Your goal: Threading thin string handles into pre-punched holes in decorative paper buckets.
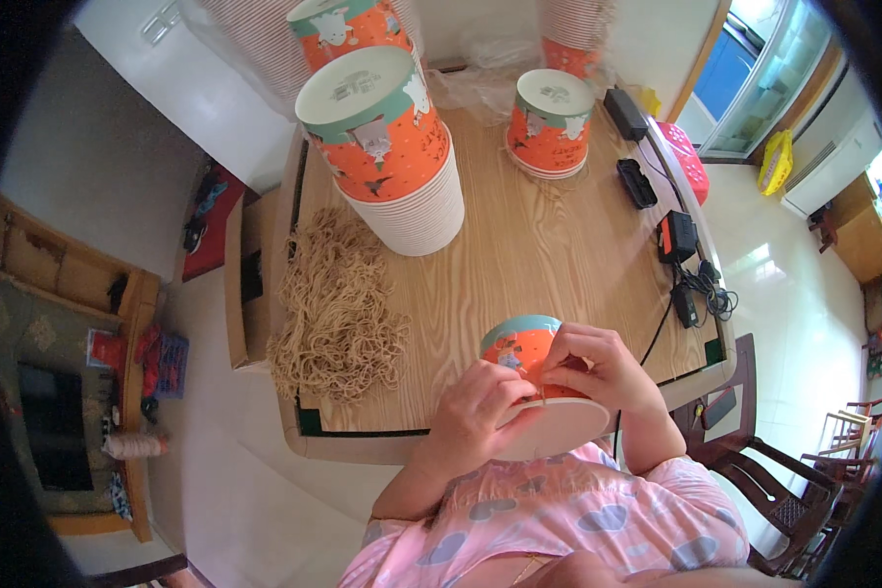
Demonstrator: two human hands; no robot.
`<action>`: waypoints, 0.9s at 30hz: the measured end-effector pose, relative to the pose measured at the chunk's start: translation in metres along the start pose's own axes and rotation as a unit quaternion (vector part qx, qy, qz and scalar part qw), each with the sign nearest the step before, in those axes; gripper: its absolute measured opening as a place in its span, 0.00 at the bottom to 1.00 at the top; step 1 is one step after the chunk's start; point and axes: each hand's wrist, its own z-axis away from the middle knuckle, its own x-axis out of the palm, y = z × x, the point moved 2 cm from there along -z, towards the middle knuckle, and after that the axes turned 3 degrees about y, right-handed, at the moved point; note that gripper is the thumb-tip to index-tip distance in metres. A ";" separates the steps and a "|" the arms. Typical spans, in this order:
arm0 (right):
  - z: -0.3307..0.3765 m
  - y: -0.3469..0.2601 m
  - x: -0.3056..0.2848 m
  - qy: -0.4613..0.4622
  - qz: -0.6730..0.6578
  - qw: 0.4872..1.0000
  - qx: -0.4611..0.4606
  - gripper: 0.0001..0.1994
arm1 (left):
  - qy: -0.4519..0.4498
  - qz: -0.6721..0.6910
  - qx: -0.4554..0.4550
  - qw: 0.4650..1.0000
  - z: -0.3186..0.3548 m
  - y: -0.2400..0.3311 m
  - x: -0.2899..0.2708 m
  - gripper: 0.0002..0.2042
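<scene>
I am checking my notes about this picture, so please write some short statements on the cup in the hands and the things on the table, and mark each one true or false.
1. Both hands, the left hand and the right hand, hold one orange paper cup. True.
2. The held cup stands upright on the wooden table. False: it is tilted on its side at the near table edge, its open rim toward the person.
3. A heap of tan string loops lies on the left part of the table. True.
4. The tall cup stack stands with the cups' bottoms up. True.
5. The black adapters lie on the left edge. False: they lie along the right edge.
</scene>
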 end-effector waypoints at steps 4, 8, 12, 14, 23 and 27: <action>-0.002 0.003 0.000 -0.015 0.019 0.999 0.038 0.05 | 0.002 -0.026 0.009 1.000 0.011 -0.006 0.005 0.15; -0.004 -0.002 0.001 -0.026 0.040 0.998 0.045 0.05 | 0.028 -0.025 0.000 0.999 0.007 -0.003 0.004 0.15; -0.005 -0.005 0.002 -0.031 0.052 0.997 0.047 0.05 | 0.002 -0.031 0.007 1.000 0.004 0.000 0.002 0.15; -0.005 -0.006 0.003 -0.027 0.051 0.998 0.032 0.05 | 0.009 -0.029 0.002 1.000 0.005 0.000 0.004 0.14; -0.001 -0.003 0.001 0.011 0.053 0.998 0.023 0.05 | 0.020 0.000 -0.031 0.999 0.006 -0.002 0.005 0.13; -0.004 -0.012 0.003 0.009 0.069 0.997 0.036 0.05 | 0.046 0.011 -0.035 0.998 0.009 -0.003 -0.001 0.11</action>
